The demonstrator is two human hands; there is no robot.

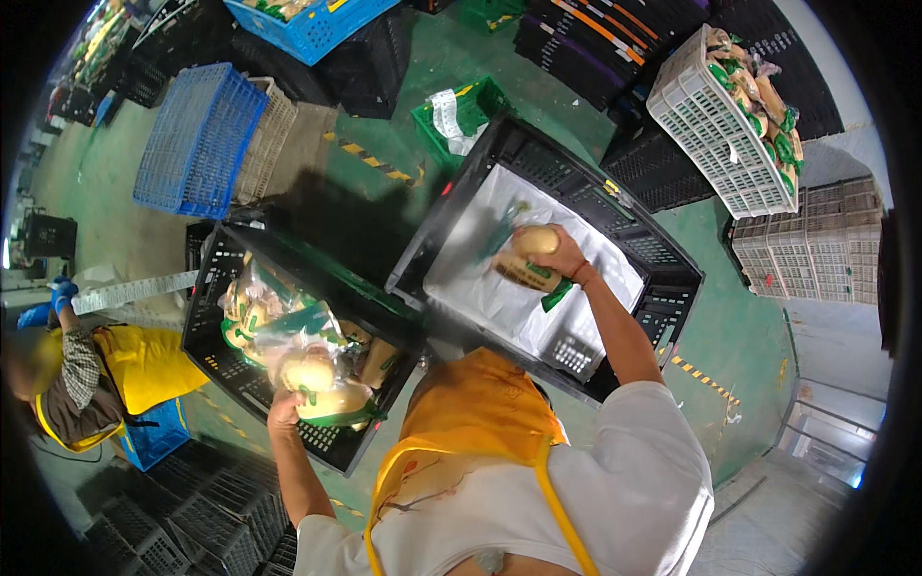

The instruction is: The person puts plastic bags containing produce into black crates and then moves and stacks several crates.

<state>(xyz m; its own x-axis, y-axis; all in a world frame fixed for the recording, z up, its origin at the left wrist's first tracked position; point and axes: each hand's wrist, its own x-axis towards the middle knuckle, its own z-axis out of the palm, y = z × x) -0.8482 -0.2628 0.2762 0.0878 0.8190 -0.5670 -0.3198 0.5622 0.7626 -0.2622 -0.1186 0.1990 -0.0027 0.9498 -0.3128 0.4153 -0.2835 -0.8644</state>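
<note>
My right hand [565,253] is inside a black plastic crate [677,288] with a white liner [475,259], gripping a bagged pale yellow vegetable, perhaps a potato or squash [536,241]. Against it lies a brown-labelled packet with a green end [527,272]. My left hand [287,405] grips a clear bag of pale yellow produce [308,373] at the near side of another black crate [346,457]. More clear bags with green print [248,317] fill that crate. Motion blur hides some detail.
A white crate [691,122] full of bagged produce stands at the upper right. Behind the black crates are a green crate [432,129] with paper and a blue crate [194,140]. At the far left, a co-worker in blue gloves [63,291] holds a long paper strip [137,291].
</note>
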